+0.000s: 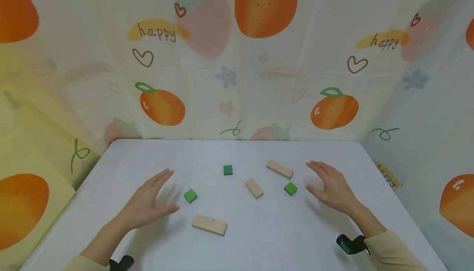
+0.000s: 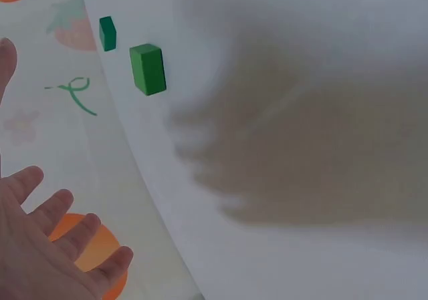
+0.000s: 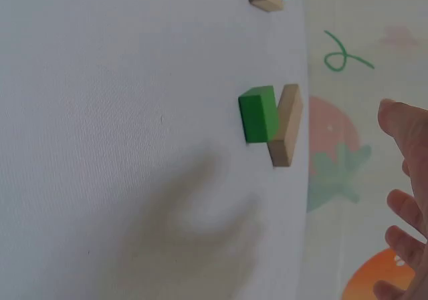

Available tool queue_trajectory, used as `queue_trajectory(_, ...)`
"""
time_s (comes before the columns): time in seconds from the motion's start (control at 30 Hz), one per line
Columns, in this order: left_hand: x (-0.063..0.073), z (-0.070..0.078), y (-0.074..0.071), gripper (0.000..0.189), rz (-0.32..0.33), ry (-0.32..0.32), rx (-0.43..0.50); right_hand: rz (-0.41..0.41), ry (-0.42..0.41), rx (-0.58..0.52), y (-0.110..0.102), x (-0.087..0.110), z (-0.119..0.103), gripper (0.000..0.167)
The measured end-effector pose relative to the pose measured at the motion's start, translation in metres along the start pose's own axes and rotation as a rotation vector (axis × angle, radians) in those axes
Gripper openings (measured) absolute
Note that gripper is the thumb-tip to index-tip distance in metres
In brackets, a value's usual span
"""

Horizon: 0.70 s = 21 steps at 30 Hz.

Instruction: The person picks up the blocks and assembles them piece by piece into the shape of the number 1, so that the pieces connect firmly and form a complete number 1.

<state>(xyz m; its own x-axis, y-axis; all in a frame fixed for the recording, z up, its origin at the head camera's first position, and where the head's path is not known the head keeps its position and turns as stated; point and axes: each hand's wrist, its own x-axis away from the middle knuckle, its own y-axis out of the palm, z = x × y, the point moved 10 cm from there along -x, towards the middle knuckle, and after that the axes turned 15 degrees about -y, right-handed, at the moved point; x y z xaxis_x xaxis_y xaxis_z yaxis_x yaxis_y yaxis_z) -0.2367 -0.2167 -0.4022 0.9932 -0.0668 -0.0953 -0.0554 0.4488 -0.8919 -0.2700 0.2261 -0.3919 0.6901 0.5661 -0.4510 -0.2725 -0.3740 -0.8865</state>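
Head view: the left hand (image 1: pixel 146 205), fingers spread and empty, has a green block (image 1: pixel 190 196) at three o'clock; the right hand (image 1: pixel 331 186), likewise empty, has another green block (image 1: pixel 290 188) at nine. Left wrist: a shadow (image 2: pixel 301 160) indicates clearance, probably leaving pieces undisturbed. Right wrist: a plank (image 3: pixel 286 129) lies at two o'clock.

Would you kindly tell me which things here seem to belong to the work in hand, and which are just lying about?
Likely in use, lying between the left hand and right hand:
left green block
far green block
right green block
near wooden block
middle wooden block
far wooden block

Apparently only surroundings:
white table
fruit-print cloth
left wrist device
right wrist device
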Motion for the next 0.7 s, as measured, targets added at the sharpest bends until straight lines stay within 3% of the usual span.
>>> queue_trajectory(0.43,0.009,0.006,0.017,0.088,-0.05,0.003,0.148,0.009,-0.007,-0.078,0.014,-0.006,-0.01,0.059)
queue_trajectory(0.7,0.014,0.012,0.033,0.083,-0.11,0.003,0.186,0.007,-0.003,-0.128,0.022,-0.012,-0.019,0.06)
